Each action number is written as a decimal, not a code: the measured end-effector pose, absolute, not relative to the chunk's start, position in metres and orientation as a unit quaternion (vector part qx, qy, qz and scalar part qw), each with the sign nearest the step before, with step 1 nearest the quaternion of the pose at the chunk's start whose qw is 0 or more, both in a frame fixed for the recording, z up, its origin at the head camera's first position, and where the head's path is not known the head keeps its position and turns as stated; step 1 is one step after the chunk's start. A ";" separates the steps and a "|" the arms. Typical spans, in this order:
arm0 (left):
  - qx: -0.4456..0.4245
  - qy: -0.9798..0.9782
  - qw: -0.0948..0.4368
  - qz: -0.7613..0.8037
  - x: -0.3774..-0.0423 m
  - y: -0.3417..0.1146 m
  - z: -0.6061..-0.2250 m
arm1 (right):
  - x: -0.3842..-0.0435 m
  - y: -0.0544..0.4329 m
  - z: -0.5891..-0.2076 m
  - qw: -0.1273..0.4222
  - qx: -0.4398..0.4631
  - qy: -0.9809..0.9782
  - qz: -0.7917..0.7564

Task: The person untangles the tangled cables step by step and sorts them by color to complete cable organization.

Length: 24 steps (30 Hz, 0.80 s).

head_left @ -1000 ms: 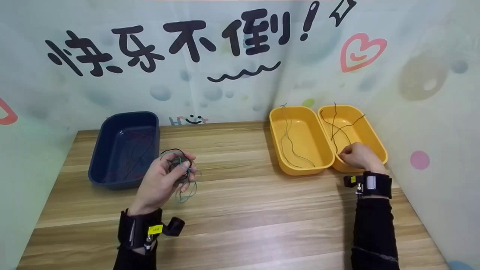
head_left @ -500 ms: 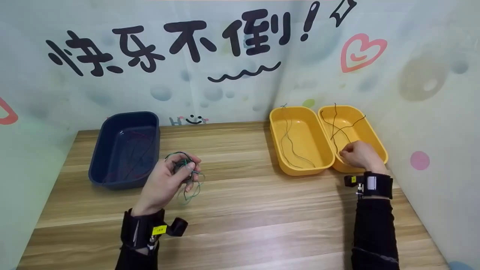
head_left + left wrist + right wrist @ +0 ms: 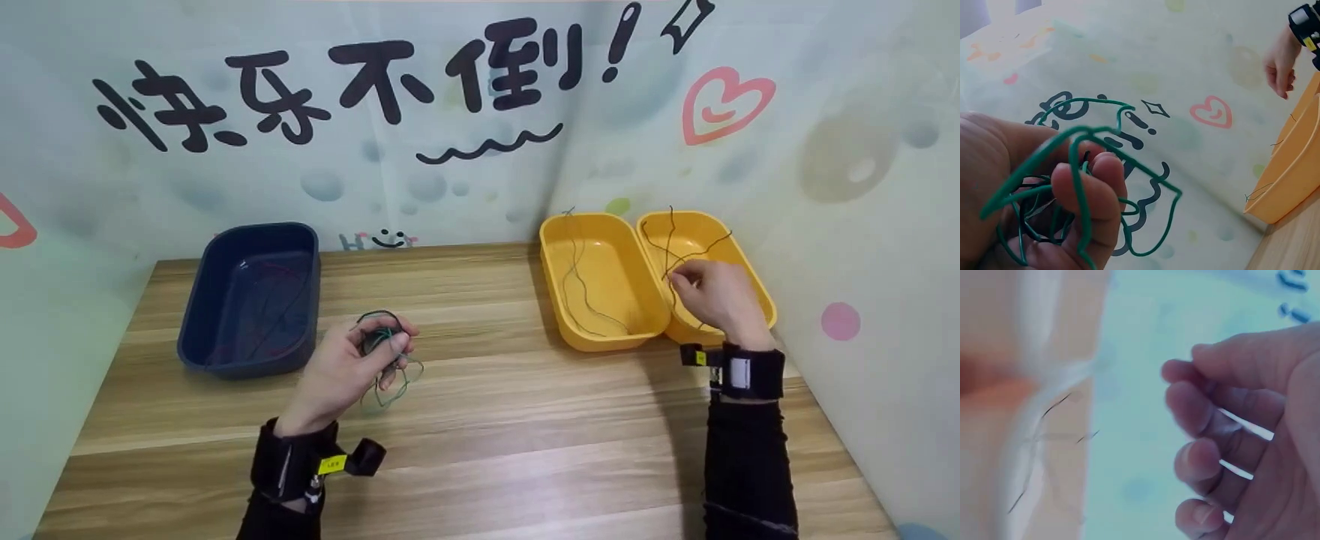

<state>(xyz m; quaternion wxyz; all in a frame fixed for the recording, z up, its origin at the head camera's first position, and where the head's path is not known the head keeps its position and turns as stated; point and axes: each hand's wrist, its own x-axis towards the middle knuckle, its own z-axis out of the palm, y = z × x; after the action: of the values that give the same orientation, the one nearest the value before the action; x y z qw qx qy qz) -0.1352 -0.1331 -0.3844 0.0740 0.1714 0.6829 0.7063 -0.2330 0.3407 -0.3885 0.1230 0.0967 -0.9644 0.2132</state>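
In the head view my left hand (image 3: 334, 379) grips a tangled bundle of thin wires (image 3: 384, 334) just right of the blue bin. The left wrist view shows green wire (image 3: 1151, 175) looping out past the curled fingers, with darker strands inside the palm. My right hand (image 3: 721, 298) hovers over the right yellow bin (image 3: 756, 289). Its thumb and index finger are close together, the other fingers loosely bent, and nothing shows between them in the right wrist view. Dark wires (image 3: 671, 238) lie crossed in that bin, some ends reaching past its rim.
The left yellow bin (image 3: 555, 289) stands against the right one and holds a few thin greenish wires (image 3: 574, 259). A dark blue bin (image 3: 309, 251) with red and dark wires stands on the left. A printed backdrop (image 3: 465, 180) rises behind the wooden table (image 3: 480, 435).
My left hand has moved a little to the right with the wire bundle. The right hand has risen and shifted away from the near end of the right yellow bin.
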 end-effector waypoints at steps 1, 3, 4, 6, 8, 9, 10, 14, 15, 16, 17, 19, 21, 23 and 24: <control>0.172 0.689 0.072 0.701 -0.135 -0.132 -0.384 | -0.231 0.334 -0.386 0.141 0.110 -0.960 0.216; 0.170 0.703 0.065 0.688 -0.135 -0.130 -0.385 | -0.227 0.320 -0.381 0.174 0.139 -0.950 0.219; 0.170 0.711 0.061 0.680 -0.135 -0.129 -0.385 | -0.225 0.313 -0.379 0.189 0.156 -0.944 0.220; 0.173 0.730 0.047 0.659 -0.135 -0.126 -0.385 | -0.221 0.299 -0.376 0.219 0.190 -0.932 0.218; 0.178 0.752 0.030 0.634 -0.135 -0.123 -0.385 | -0.216 0.285 -0.374 0.242 0.221 -0.919 0.222; 0.181 0.762 0.020 0.621 -0.135 -0.121 -0.385 | -0.213 0.278 -0.372 0.253 0.237 -0.911 0.223; 0.180 0.773 0.010 0.608 -0.135 -0.120 -0.385 | -0.211 0.272 -0.372 0.264 0.252 -0.903 0.225; 0.178 0.808 -0.023 0.562 -0.133 -0.114 -0.385 | -0.200 0.245 -0.369 0.307 0.309 -0.869 0.236; 0.177 0.813 -0.030 0.553 -0.133 -0.112 -0.385 | -0.197 0.239 -0.368 0.317 0.323 -0.859 0.240; 0.176 0.819 -0.036 0.544 -0.133 -0.110 -0.385 | -0.194 0.232 -0.368 0.327 0.335 -0.849 0.245; 0.179 0.824 -0.043 0.535 -0.133 -0.108 -0.386 | -0.191 0.226 -0.367 0.335 0.345 -0.840 0.250; 0.188 0.830 -0.058 0.521 -0.133 -0.104 -0.388 | -0.185 0.215 -0.366 0.349 0.365 -0.823 0.260; 0.201 0.837 -0.078 0.503 -0.132 -0.100 -0.389 | -0.179 0.204 -0.366 0.361 0.383 -0.807 0.267; 0.213 0.844 -0.098 0.483 -0.131 -0.097 -0.390 | -0.173 0.194 -0.366 0.371 0.400 -0.794 0.267; 0.218 0.847 -0.106 0.474 -0.130 -0.095 -0.390 | -0.171 0.189 -0.366 0.375 0.409 -0.788 0.267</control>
<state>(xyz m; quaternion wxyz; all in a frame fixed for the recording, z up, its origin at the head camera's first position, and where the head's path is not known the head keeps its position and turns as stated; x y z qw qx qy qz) -0.1304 -0.0952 -0.3905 -0.1056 0.2177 0.8466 0.4741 -0.1705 0.1892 -0.3664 0.3751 0.4089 -0.7879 0.2670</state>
